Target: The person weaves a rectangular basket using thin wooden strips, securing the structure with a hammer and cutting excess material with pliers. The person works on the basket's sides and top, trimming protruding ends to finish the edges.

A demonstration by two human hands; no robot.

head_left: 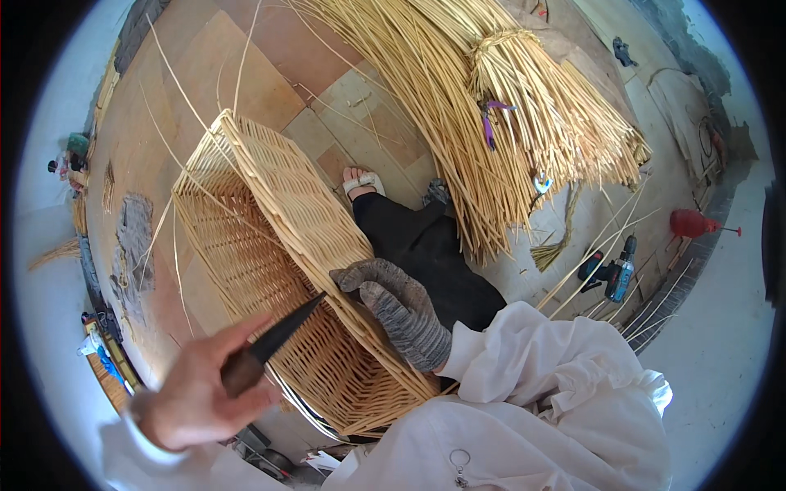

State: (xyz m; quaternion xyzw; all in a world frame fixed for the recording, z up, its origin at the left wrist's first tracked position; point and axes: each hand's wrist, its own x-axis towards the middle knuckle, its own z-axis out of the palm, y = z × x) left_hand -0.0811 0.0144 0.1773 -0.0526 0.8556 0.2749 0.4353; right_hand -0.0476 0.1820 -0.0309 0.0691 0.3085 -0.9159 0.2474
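Head view: grips spike [286, 327] in left hand [201, 393] at eight o'clock with fingers curled tight, and pinches basket [286, 237], at nine, by its rim in gloved right hand [397, 311], apparently working the weave. Probably calls for aiming the tip clear of that hand. Must dodge canes [174, 75] at ten; also shows straw [458, 106] at one, drill [620, 274] at three.

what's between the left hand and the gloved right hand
In the head view, a pointed tool lies there: held in the left hand, its dark blade aims toward the right hand, tip close to the basket rim.
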